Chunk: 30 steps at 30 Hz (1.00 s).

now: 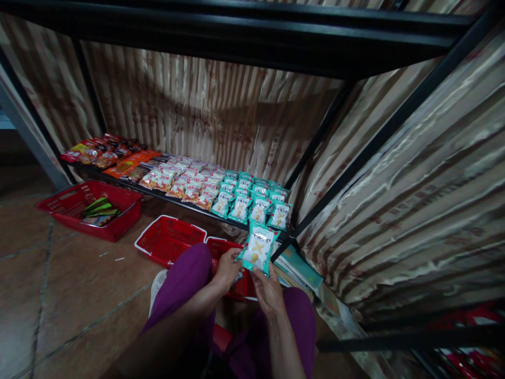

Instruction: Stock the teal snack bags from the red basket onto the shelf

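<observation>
Between my two hands is a teal and white snack bag (pixel 257 246), its printed front facing up. My left hand (pixel 228 271) grips its lower left edge. At the lower right, my right hand (pixel 268 288) pinches the bottom edge. Just beyond the bag, rows of matching teal snack bags (pixel 260 209) stand on the low black shelf (pixel 189 205). To their left are white and orange snack bags (pixel 193 187). Under my hands, a red basket (pixel 221 247) is partly hidden by my arms and knee.
On the floor to the left are another red basket (pixel 169 239) and a larger red basket (pixel 118 226) with green packets (pixel 98 208) inside. Orange packets (pixel 130 163) lie along the shelf's left part. A black upper shelf beam (pixel 236 31) crosses overhead. Flattened cardboard (pixel 302 268) lies at right.
</observation>
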Motion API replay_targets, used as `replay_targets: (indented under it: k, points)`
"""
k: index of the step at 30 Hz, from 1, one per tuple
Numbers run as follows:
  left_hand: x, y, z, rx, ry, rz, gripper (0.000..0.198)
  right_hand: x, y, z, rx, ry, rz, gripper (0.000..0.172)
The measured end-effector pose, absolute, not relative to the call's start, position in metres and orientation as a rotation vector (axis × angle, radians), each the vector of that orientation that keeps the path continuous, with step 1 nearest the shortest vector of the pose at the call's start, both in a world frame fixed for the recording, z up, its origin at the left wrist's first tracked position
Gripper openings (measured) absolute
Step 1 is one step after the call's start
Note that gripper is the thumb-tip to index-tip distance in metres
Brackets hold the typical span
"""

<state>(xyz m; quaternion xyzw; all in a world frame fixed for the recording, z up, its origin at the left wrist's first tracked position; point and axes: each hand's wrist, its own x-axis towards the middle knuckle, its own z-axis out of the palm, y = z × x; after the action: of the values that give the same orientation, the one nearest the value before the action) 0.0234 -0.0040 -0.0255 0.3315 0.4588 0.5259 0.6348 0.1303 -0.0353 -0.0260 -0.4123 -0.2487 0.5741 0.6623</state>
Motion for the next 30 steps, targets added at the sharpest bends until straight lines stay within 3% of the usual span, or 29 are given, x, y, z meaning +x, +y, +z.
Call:
replay_targets:
  k: [7,16,25,30]
  points:
    - [0.026,-0.007,-0.030,0.775,1.044,1.234,0.018,0.134,-0.035,-0.028,-0.932,-0.530,1.278,0.059]
    - [0.021,-0.009,-0.026,0.796,1.086,1.197,0.020,0.134,-0.035,-0.038,-0.940,-0.524,1.246,0.057]
    - [0.011,-0.004,-0.007,0.783,0.892,1.241,0.033,0.133,-0.038,-0.032,-0.947,-0.547,1.303,0.064]
    - [0.011,0.005,0.008,0.748,0.865,1.241,0.048,0.133,-0.042,-0.028,-0.959,-0.569,1.352,0.056]
